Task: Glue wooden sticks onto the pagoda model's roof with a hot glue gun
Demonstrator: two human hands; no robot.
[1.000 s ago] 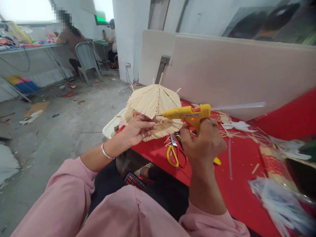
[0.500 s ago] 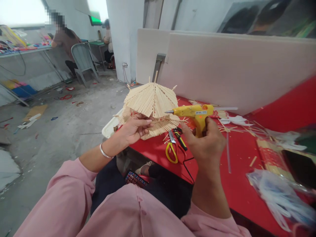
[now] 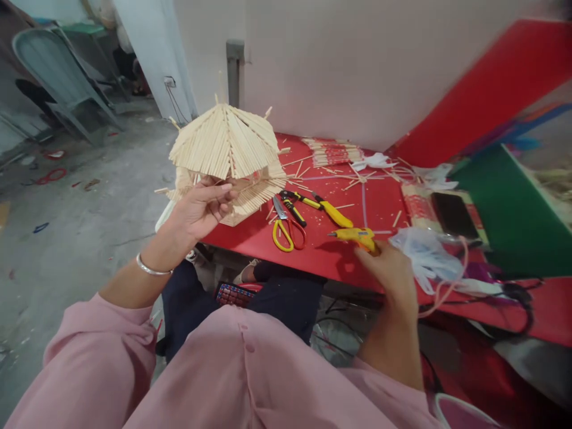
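Straw-coloured and two-tiered, the stick model [image 3: 223,140] was at the left end of the red desk [image 3: 330,262], its pointed top upward and a few stick ends jutting from its corners. I had my left hand [image 3: 203,205] at its near side, fingers curled in and thumb drawn to the forefinger, pinching it at the lower edge of the upper tier, above the wider lower one. What the model rested on underneath, I could not tell. A silver bracelet [image 3: 153,268] circled my left wrist. Well apart from the model, towards the right, I had my right hand [image 3: 388,259] closed round the handle of a yellow glue gun [image 3: 357,237], its metal nozzle pointing left over the near part of the desk. Between my two hands lay scissors [image 3: 283,229] with one yellow and one red handle, just beside a yellow-and-black tool [image 3: 295,213]. Loose sticks [image 3: 397,218] were strewn farther back, near a bundle of sticks [image 3: 333,153] in red-patterned wrapping. Just beside my right hand was a crumpled plastic bag [image 3: 424,253], and beyond it a black phone [image 3: 454,215] lay flat near a green panel [image 3: 521,208].
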